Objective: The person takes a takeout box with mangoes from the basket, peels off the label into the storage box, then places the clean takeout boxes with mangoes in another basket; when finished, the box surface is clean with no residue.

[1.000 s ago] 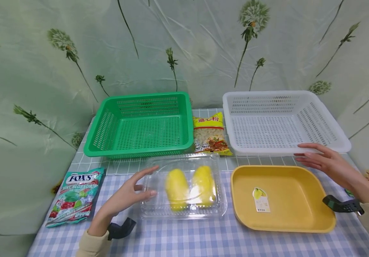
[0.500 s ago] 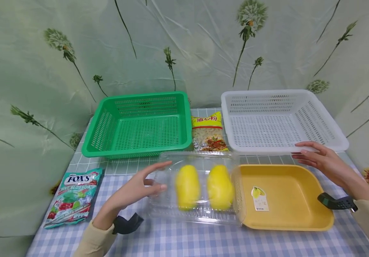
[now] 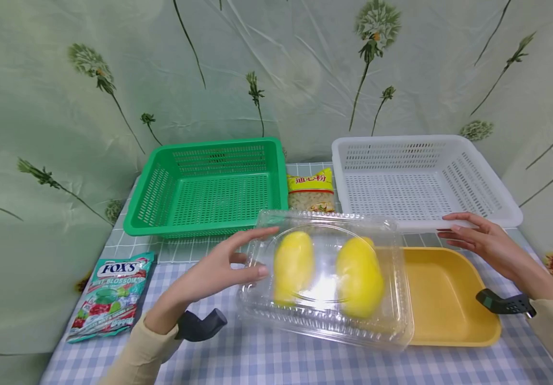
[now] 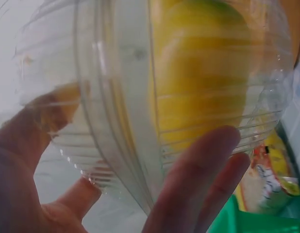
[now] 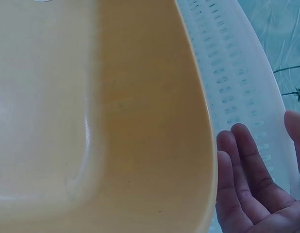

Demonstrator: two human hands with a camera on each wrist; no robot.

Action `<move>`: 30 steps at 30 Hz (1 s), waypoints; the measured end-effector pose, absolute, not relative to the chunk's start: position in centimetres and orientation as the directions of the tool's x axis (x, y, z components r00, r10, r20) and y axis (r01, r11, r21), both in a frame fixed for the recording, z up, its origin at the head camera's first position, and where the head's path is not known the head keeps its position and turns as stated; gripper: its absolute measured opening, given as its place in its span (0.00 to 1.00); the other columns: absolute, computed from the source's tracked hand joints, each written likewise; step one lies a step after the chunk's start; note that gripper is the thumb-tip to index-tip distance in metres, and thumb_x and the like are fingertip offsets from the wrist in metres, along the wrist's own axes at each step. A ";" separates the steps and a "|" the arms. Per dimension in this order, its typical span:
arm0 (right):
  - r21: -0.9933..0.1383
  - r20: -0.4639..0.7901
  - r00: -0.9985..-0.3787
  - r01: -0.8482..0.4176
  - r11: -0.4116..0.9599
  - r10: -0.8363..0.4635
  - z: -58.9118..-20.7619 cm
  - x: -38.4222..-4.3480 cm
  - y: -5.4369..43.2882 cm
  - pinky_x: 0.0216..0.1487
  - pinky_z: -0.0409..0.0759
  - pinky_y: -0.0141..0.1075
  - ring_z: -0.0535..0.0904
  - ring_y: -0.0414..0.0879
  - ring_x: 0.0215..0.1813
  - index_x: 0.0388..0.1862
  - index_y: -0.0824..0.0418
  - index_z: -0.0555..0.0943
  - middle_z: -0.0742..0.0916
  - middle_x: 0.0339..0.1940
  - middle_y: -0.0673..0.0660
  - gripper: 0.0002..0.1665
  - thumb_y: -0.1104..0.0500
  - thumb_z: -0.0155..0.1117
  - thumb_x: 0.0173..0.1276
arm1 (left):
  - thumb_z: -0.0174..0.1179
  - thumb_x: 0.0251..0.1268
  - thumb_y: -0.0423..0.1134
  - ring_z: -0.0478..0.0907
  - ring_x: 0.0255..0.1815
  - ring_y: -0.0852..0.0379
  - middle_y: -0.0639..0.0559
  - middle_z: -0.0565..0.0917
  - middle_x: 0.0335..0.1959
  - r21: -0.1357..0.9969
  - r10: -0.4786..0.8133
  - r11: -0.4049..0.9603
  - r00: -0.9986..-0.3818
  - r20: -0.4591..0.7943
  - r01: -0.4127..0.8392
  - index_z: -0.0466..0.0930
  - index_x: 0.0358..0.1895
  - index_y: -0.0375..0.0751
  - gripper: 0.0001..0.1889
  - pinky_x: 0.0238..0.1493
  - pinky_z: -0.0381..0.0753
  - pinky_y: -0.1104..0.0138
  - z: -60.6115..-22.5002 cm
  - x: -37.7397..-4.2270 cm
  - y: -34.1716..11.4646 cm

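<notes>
My left hand (image 3: 225, 267) grips the left end of a clear plastic clamshell box (image 3: 327, 329), with the thumb and fingers spread around its closed rim. Two yellow mango-like fruits (image 3: 293, 264) lie inside, apart from each other. The box is tilted, its right end overlapping the yellow tray (image 3: 454, 299) in the head view. In the left wrist view, fingers (image 4: 198, 170) press against the ribbed plastic wall in front of one fruit. My right hand (image 3: 485, 240) has extended fingers right at the front rim of the white basket (image 3: 413, 224), holding nothing.
A green basket (image 3: 204, 227) stands at the back left. Between the baskets lies a pasta packet (image 3: 310, 184), partly hidden by the box. A teal FOX'S candy bag (image 3: 110, 297) is on the checked cloth (image 3: 238, 369) at left.
My left hand has carried the clear box from left of the yellow tray to the right, partly over the tray. The box has become more tilted. My right hand stays nearly still.
</notes>
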State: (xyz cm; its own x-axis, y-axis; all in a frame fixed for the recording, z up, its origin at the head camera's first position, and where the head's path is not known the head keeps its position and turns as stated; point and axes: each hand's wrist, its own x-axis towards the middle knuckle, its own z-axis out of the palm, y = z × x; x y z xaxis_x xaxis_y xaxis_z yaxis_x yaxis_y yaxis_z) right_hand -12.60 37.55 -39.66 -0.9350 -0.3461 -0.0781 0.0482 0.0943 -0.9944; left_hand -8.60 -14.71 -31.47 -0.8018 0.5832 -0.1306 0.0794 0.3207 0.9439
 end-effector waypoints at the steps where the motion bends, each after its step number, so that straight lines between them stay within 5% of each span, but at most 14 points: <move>1: -0.995 -0.077 -0.934 0.048 0.092 -0.348 -39.7 -12.6 37.6 0.46 0.78 0.27 0.82 0.38 0.49 0.57 0.52 0.76 0.84 0.50 0.45 0.20 0.69 0.41 0.77 | 0.64 0.64 0.44 0.71 0.59 0.35 0.58 0.58 0.72 0.944 0.584 0.319 -0.802 -0.125 0.086 0.63 0.71 0.62 0.33 0.44 0.81 0.55 -31.1 -8.9 -14.4; 9: -0.992 -0.091 -0.934 0.056 0.109 -0.344 -39.6 -12.5 37.6 0.47 0.78 0.27 0.81 0.37 0.49 0.58 0.53 0.75 0.84 0.50 0.45 0.20 0.68 0.42 0.77 | 0.63 0.64 0.46 0.82 0.44 0.51 0.55 0.58 0.72 0.930 0.597 0.337 -0.797 -0.092 0.145 0.61 0.72 0.61 0.34 0.40 0.81 0.57 -29.4 -12.1 -12.4; 19: -0.986 -0.098 -0.939 0.046 0.161 -0.328 -39.6 -12.6 37.7 0.46 0.78 0.26 0.81 0.36 0.50 0.58 0.53 0.75 0.83 0.50 0.42 0.19 0.68 0.42 0.77 | 0.62 0.65 0.46 0.75 0.19 0.49 0.52 0.60 0.70 0.919 0.579 0.345 -0.814 -0.049 0.191 0.62 0.71 0.62 0.32 0.29 0.79 0.59 -28.1 -16.6 -9.2; 24: -0.981 -0.107 -0.944 0.048 0.190 -0.312 -39.5 -12.6 37.7 0.46 0.78 0.26 0.81 0.35 0.49 0.57 0.50 0.75 0.83 0.49 0.42 0.19 0.67 0.42 0.77 | 0.62 0.65 0.47 0.72 0.20 0.44 0.47 0.60 0.69 0.921 0.556 0.347 -0.830 -0.048 0.179 0.63 0.71 0.62 0.32 0.27 0.79 0.59 -27.8 -18.6 -7.5; 30: -0.993 -0.077 -0.941 0.042 0.112 -0.331 -39.6 -12.5 37.6 0.47 0.78 0.26 0.81 0.37 0.50 0.57 0.53 0.75 0.84 0.50 0.44 0.19 0.68 0.42 0.77 | 0.62 0.65 0.48 0.71 0.17 0.50 0.43 0.58 0.71 0.925 0.537 0.345 -0.842 -0.058 0.156 0.62 0.72 0.61 0.32 0.26 0.79 0.60 -27.8 -20.8 -4.9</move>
State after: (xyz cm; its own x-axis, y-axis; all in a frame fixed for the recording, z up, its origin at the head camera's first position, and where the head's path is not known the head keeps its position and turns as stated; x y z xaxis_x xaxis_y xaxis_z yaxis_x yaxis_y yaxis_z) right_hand -12.48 37.61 -39.63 -0.9406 -0.3305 -0.0772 0.0419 0.1124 -0.9928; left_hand -20.82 -4.87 -27.83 -0.8419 0.5365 -0.0580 0.1564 0.3453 0.9254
